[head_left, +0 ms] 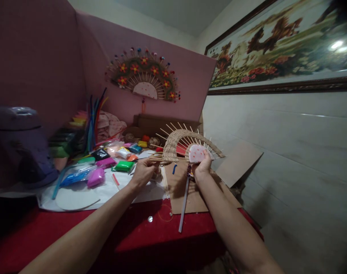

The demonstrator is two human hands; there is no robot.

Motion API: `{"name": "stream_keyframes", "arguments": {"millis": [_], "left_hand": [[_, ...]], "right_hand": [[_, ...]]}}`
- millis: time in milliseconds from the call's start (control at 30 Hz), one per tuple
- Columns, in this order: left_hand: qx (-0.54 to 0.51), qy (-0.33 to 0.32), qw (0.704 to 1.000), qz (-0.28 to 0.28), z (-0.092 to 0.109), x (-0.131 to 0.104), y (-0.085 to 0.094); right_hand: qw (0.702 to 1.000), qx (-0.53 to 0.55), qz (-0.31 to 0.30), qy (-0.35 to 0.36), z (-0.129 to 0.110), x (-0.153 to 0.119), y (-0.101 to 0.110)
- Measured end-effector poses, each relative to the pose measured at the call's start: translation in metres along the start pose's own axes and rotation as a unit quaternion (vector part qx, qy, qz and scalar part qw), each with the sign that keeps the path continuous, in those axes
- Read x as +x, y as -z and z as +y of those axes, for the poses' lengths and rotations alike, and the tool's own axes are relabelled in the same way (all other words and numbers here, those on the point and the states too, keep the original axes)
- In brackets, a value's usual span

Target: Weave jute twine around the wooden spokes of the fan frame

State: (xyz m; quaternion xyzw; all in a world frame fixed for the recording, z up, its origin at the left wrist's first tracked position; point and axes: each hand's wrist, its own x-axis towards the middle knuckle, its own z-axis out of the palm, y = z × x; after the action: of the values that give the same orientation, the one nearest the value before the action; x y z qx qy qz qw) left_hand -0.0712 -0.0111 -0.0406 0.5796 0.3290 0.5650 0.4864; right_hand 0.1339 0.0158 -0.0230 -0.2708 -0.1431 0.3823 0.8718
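Note:
Above the table I hold a half-round fan [171, 147] of thin sticks with a band of twisted cord woven through them. Its hub is covered in white fabric with red dots [196, 153]. My right hand [203, 167] is closed on this hub, thumb on the fabric face. My left hand [144, 173] pinches the sticks at the fan's left end; its fingertips are partly hidden. Below the fan lies a piece of cardboard [179, 201], with a glue stick [184, 205] reaching over its front edge toward me.
Packets of coloured clay [124, 166] cover the table's left side, near a white disc [76, 198]. A purple bottle [21, 148] stands far left, pipe cleaners [95, 121] behind. A finished flowered fan [144, 74] hangs on the pink board. A cardboard sheet [239, 161] leans at right.

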Motion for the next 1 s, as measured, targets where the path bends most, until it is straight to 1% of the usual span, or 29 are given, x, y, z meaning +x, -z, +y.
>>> {"name": "stream_keyframes", "arguments": {"millis": [100, 233, 433, 567, 700, 800, 900, 1000], "left_hand": [[-0.005, 0.005, 1.0, -0.015, -0.001, -0.003, -0.003], [-0.004, -0.03, 0.999, -0.012, -0.001, -0.009, -0.008], [0.023, -0.065, 0.996, 0.056, 0.0, -0.017, -0.017], [0.045, -0.068, 0.994, 0.075, 0.005, -0.022, -0.019], [0.064, -0.064, 0.994, 0.069, 0.007, -0.025, -0.019], [0.071, -0.074, 0.993, 0.063, 0.005, -0.025, -0.019], [0.025, -0.065, 0.995, 0.077, 0.004, -0.024, -0.02], [-0.072, -0.017, 0.993, 0.088, 0.006, -0.023, -0.021]], "right_hand": [[1.0, 0.019, 0.014, -0.011, -0.002, -0.002, -0.002], [0.999, 0.022, 0.03, -0.007, -0.002, -0.002, -0.003], [0.999, 0.008, 0.034, -0.001, 0.0, -0.001, -0.002], [1.0, 0.012, 0.02, -0.009, 0.0, -0.002, -0.002], [0.999, 0.028, 0.023, -0.02, 0.0, -0.003, -0.003], [0.999, 0.03, 0.021, -0.017, 0.0, -0.003, -0.004], [1.0, 0.018, 0.021, -0.012, 0.0, -0.002, -0.003], [1.0, 0.021, 0.014, -0.014, 0.001, -0.002, -0.002]]}}
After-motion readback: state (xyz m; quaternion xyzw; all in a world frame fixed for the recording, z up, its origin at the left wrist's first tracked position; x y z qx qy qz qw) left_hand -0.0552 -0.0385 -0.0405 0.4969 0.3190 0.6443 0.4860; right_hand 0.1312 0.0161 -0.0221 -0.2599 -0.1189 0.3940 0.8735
